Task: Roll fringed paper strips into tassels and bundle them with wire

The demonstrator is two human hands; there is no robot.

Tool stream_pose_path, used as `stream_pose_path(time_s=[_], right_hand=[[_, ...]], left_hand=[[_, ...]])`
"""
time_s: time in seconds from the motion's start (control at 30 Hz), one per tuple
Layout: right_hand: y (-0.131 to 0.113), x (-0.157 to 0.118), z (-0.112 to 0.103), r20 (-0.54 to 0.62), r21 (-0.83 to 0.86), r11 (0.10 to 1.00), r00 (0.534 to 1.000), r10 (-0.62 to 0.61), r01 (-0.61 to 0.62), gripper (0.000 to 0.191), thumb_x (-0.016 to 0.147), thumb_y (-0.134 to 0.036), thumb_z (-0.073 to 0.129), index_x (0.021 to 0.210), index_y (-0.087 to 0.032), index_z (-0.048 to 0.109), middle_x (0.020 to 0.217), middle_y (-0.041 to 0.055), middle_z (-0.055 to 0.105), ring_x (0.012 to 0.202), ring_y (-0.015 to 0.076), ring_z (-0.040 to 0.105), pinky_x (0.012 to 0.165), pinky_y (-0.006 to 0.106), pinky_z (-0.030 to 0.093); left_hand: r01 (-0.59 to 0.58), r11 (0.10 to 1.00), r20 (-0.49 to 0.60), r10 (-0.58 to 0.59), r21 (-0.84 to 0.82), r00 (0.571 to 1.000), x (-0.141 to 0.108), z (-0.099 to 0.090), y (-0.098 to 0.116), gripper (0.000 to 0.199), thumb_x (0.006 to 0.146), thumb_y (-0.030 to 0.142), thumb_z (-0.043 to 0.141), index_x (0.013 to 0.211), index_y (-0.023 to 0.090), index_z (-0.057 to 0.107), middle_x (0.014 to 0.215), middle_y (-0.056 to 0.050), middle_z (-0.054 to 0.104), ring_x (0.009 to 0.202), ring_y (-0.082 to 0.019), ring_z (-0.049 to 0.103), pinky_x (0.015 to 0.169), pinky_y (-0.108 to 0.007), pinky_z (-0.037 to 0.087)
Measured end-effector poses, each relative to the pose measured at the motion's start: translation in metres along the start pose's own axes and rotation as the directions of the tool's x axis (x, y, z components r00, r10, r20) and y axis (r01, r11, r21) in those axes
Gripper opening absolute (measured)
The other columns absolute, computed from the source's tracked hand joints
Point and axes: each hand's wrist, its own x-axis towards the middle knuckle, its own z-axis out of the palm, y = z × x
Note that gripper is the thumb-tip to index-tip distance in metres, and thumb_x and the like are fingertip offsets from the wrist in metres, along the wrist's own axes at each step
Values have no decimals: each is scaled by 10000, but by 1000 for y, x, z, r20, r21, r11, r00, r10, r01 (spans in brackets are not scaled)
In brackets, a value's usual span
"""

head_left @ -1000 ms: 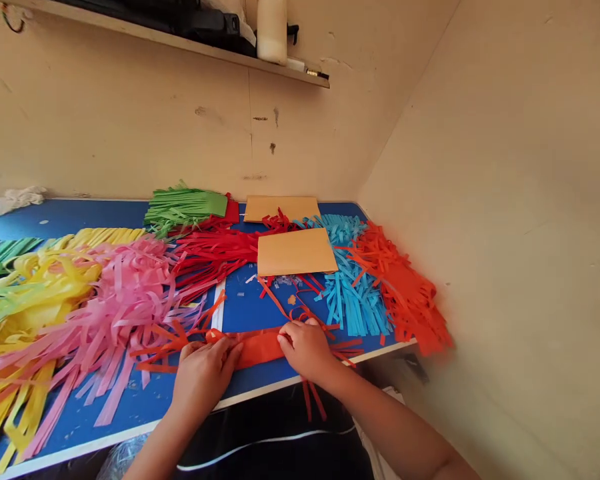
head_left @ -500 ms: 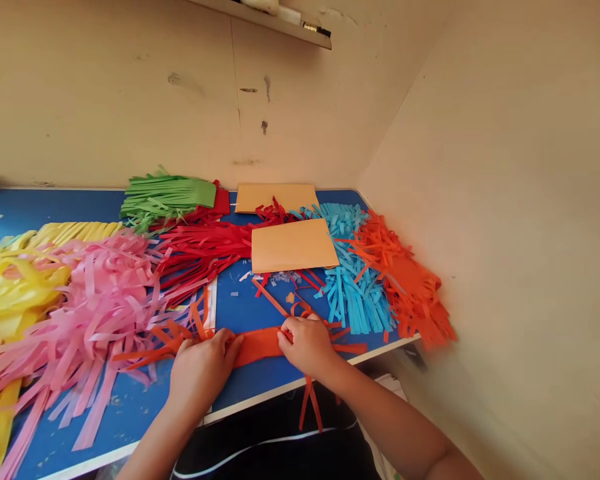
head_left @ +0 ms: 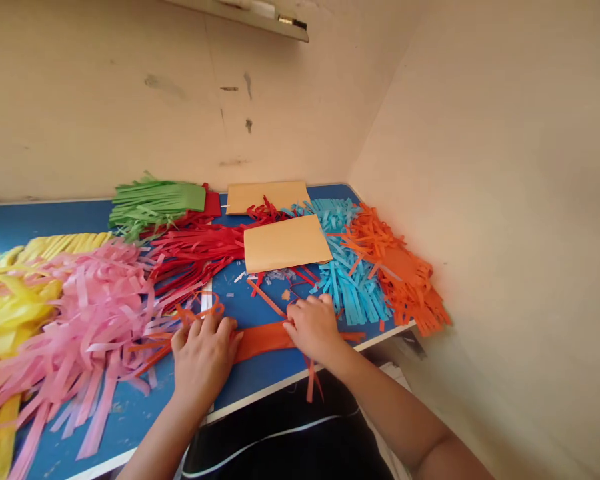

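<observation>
An orange fringed paper strip lies along the front of the blue table, its plain middle band showing between my hands and cut strands at both ends. My left hand is closed over its left part, fingers curled and thumb pointing inward. At the right part, my right hand bends its fingers down over the paper. Some strands hang over the table's front edge below my right hand. The undersides of both hands are hidden.
Pink, yellow, red, green, blue and orange fringed paper surround the work area. A tan folded card lies ahead, another tan card behind it. A wall closes the right side.
My left hand's fingers now spread further over the paper's left strands. My right hand has shifted slightly and covers its right end. The whole view has turned slightly.
</observation>
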Motion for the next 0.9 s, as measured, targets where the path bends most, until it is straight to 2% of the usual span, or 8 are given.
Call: stream_pose_path(time_s=[0.07,0.1,0.2,0.23,0.47,0.67,0.8,0.9], right_hand=[[-4,-4,-10,-124,-58,998,992,-14,7,110,915,-218,569,998,-198,638,1005,115,665,959,277,566,838,423,322],[-9,-8,-11,-157,-67,995,984,-89,79,165,926,-173,524,1058,-192,620,1062,126,647,986,273,554,850,421,326],[-20,-20,-1,-92,-30,910,905,-415,414,195,881,-110,502,1044,-156,600,1028,114,635,950,238,546,862,375,358],[-21,-22,4,-49,-4,883,882,-468,469,185,849,-122,535,1021,-149,599,1003,108,635,939,237,545,855,362,372],[14,-12,15,-20,158,889,902,-431,429,367,721,-127,584,1087,-154,609,1074,80,674,960,236,588,901,376,369],[29,2,11,5,332,854,904,-427,401,285,707,-69,568,948,-195,651,972,13,720,918,182,639,891,320,354],[30,4,12,0,372,844,909,-416,386,264,721,-61,591,928,-204,671,927,-15,727,900,160,648,887,305,343],[31,3,13,-32,342,840,899,-437,421,229,749,-171,696,975,-203,685,968,0,722,943,172,640,890,316,326]], left_hand=[[-114,993,-87,112,-24,990,4,1,-4,243,947,312,448,932,237,679,986,-83,700,955,-277,603,906,-452,354],[-188,981,-82,184,-38,979,6,1,-5,238,943,258,447,925,246,684,973,-69,699,942,-264,594,913,-449,355],[-371,926,1,372,-75,928,11,-4,-6,284,924,156,428,874,248,692,844,-43,694,860,-241,586,892,-448,371],[-408,909,13,410,-83,912,11,-6,-5,284,913,146,430,866,237,694,804,-43,689,835,-239,588,895,-455,376],[-474,879,-141,464,-43,874,-15,-11,-3,330,853,328,526,1074,133,674,1050,-154,725,1007,-330,648,1090,-597,258],[-480,872,-236,448,-94,862,-20,4,-22,190,877,167,516,983,224,662,958,-32,770,950,-248,712,1170,-621,87],[-448,889,-257,413,-95,874,-22,6,-22,255,882,208,557,1118,249,648,976,-22,778,940,-259,717,1164,-662,43],[-426,901,-227,400,-80,888,-23,7,-20,249,903,241,551,1115,278,675,985,-29,778,921,-268,716,1153,-680,24]])
